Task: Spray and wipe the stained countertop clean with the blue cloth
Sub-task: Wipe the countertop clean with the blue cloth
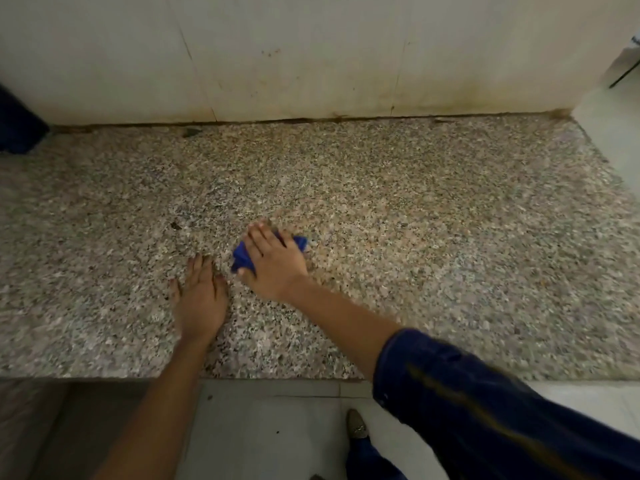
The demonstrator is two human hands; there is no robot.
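The speckled granite countertop fills the middle of the view. My right hand lies flat on the crumpled blue cloth, pressing it onto the stone with straight fingers; the cloth shows at both sides of the hand. My left hand rests flat on the counter just left of it, fingers straight and holding nothing. Small dark spots mark the stone left of the cloth. No spray bottle is in sight.
A stained tiled wall runs along the back of the counter. A dark blue object sits at the far left edge. The counter's front edge drops to a tiled floor, where a shoe shows.
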